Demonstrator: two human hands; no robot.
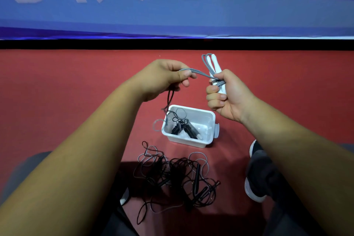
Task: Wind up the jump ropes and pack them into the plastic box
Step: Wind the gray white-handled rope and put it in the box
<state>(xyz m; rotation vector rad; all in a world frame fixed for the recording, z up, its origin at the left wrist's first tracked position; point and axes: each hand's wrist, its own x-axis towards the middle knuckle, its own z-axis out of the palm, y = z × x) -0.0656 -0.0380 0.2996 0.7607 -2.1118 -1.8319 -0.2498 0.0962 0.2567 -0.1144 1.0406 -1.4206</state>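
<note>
Grey jump rope [203, 75] loops round smooth white handles [214, 63] in right hand [228, 97].

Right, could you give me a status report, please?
Right hand grips white handles wrapped in grey cord; left hand pinches the cord's free run. White plastic box holds one black-handled rope. Tangled black ropes lie on red floor.
</note>
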